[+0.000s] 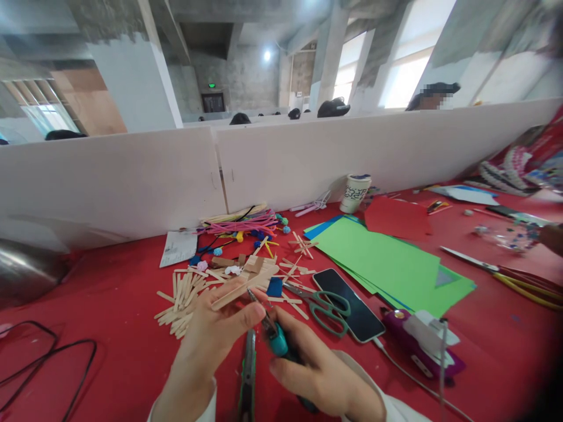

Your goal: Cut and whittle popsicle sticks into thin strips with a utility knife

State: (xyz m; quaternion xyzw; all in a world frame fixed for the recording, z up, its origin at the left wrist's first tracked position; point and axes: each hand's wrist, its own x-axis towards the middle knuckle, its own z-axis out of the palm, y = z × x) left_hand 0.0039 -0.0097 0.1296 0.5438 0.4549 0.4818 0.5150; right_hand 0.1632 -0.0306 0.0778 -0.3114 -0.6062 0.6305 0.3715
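My left hand (211,337) is closed around a small build of glued wooden craft sticks (246,281), held above the red table (109,328). My right hand (316,369) grips a teal-handled tool (278,339), likely a small knife or glue pen, its thin tip touching the stick piece. A pile of loose craft sticks (185,296) lies just beyond my left hand. Below my hands a green-handled utility knife (248,375) rests on the table.
Green-handled scissors (328,308) and a black phone (347,303) on a cable lie right of the sticks. Green and blue paper sheets (387,264), red paper, a paper cup (354,192), pipe cleaners (241,225), a purple glue gun (417,343). White partition behind; other people beyond it.
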